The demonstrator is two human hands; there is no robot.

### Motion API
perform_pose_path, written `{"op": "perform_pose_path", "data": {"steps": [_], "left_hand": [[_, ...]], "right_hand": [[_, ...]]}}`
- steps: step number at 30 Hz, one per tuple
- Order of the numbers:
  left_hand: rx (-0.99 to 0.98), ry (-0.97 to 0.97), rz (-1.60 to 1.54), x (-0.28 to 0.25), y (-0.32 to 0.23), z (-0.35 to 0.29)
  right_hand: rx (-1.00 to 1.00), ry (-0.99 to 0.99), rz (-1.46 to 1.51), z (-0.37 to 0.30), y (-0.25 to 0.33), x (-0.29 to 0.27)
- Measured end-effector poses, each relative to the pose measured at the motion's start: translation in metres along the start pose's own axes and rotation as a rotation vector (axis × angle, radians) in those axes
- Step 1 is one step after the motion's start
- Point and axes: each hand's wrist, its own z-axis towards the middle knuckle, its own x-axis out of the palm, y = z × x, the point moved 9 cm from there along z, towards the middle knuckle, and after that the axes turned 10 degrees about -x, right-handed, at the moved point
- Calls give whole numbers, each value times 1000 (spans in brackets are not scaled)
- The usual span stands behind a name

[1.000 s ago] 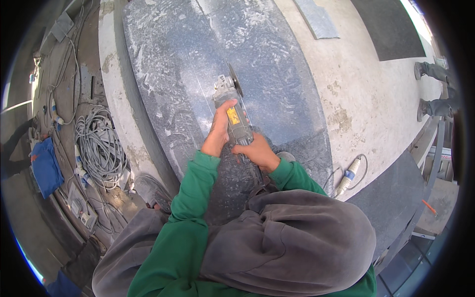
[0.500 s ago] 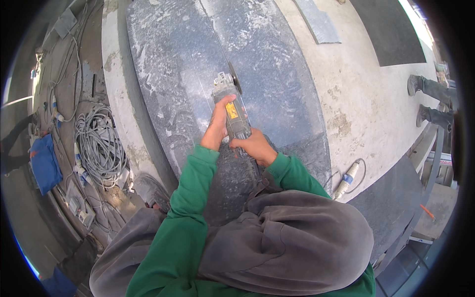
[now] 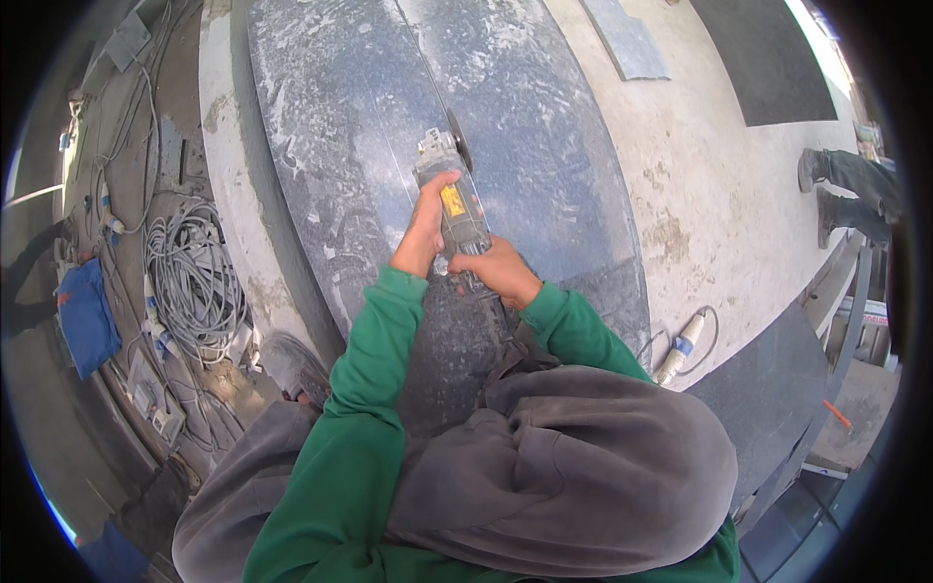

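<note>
We had both bare hands on a grey, long-bodied angle grinder (image 3: 464,225) with a yellow label on its casing. Our left hand (image 3: 424,227) was wrapped around the body from the left, its thumb lying across the top just behind the metal head. Our right hand (image 3: 502,273) gripped the rear part, nearer to us, with the thumb pointing inward.

The grinder was over a broad, blue-grey stone slab (image 3: 326,126) smeared with white dust, its head directed away from us. The thin, dark, round disc (image 3: 459,144) stood on edge at the right of the head, in line with a narrow dark groove (image 3: 420,53) that ran on toward the far end. It appeared to meet the slab, though at this angle we could not tell how deep it sat.

To the right of the slab, a white-and-blue cable connector (image 3: 681,348) rested on pale, stained concrete (image 3: 705,209). A flat grey stone strip (image 3: 627,44) lay farther off, near a dark rectangular sheet (image 3: 763,58). Another person's dark-trousered legs (image 3: 855,180) showed at the right. On our left were a tangled grey cable coil (image 3: 199,287) and a crumpled blue cloth (image 3: 86,321).
</note>
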Motion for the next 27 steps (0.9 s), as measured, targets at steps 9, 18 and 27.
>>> {"op": "perform_pose_path", "data": {"steps": [9,18,27], "left_hand": [[-8,-7,-2,2,35,-25],[-26,8,-31,2,43,-26],[-18,8,-18,7,47,-37]], "right_hand": [[-74,-14,-67,-25,-34,-10],[-83,-10,-25,-37,-28,-7],[-47,-53,-37,-44,-46,-16]]}}
